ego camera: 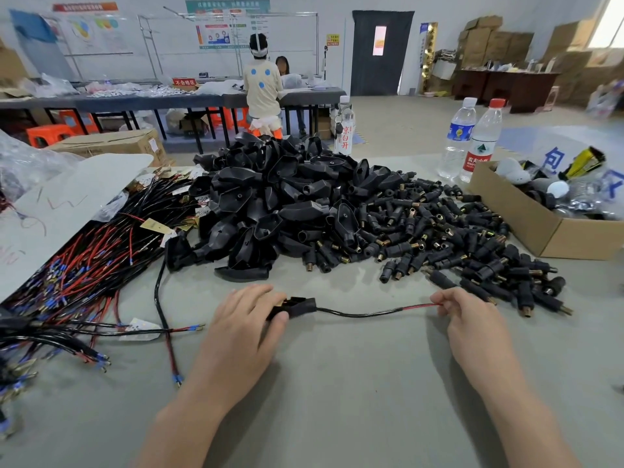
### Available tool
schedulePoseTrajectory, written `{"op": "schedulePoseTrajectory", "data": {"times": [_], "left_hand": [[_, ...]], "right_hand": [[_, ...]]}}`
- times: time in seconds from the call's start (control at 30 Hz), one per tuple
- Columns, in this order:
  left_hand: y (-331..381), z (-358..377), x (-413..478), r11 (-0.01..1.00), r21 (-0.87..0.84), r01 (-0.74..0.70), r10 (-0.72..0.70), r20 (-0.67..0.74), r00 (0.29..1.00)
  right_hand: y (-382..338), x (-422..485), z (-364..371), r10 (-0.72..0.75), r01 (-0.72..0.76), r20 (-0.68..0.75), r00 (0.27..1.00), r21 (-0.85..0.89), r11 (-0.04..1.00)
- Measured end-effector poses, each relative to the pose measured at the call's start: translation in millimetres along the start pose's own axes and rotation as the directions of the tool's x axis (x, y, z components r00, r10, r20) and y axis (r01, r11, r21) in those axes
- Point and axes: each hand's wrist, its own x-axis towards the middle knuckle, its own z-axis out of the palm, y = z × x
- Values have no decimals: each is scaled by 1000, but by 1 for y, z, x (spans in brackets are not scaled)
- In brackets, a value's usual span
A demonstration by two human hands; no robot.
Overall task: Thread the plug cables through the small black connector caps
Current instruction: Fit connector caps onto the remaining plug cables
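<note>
On the near part of the grey desk [337, 383] the person holds one plug cable [363, 313] stretched between both hands. The left hand [241, 327] has its grip closed around the black plug body [295, 306] at the cable's left end, thumb underneath and fingers over the top. The right hand [472, 319] pinches the red wire tip [427, 306] at the other end between thumb and fingers. The cable sags slightly just above the desk. No cap is on it yet, so the step in hand looks like readying the free end for threading. The next move would call for picking one small black connector cap from the heap [456, 238] spread across the far right, then steering the red tip into its bore while the left hand steadies the plug. Larger black housings [280, 204] are piled in the middle, and a bundle of red and black cables [84, 275] lies to the left, partly under a pale sheet [60, 204]. The terminal on the red tip is hidden inside the right fingers, and the plug's front is covered by the left hand. The caps are too small and jumbled to tell which way their holes face. A cardboard box [526, 214] at the right edge is cut off.
</note>
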Motion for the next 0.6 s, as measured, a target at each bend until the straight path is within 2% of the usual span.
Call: {"op": "schedulePoseTrajectory", "data": {"times": [0.07,0.13,0.23,0.3,0.37,0.5,0.6], "left_hand": [[-11,1,-2,997,-10,70,-70,52,996],[-16,3,-2,995,-52,85,-81,72,994],[-14,4,2,985,-140,104,-100,33,994],[-13,7,4,982,-163,94,-85,61,995],[-14,9,5,985,-157,78,-65,92,994],[-20,5,3,989,-142,49,-46,21,999],[-26,-4,-2,991,-115,64,-64,1,998]], "right_hand": [[4,0,-2,9,-11,-27,1000,-88,996],[5,0,-3,3,-8,-47,999,-127,992],[7,-1,-3,6,-14,-56,998,-140,990],[7,-1,-3,12,-20,-65,998,-125,992],[7,0,-5,30,-38,-88,996,-84,996],[9,0,-12,106,-91,-196,975,82,992],[7,0,-13,128,-96,-181,975,176,980]]}}
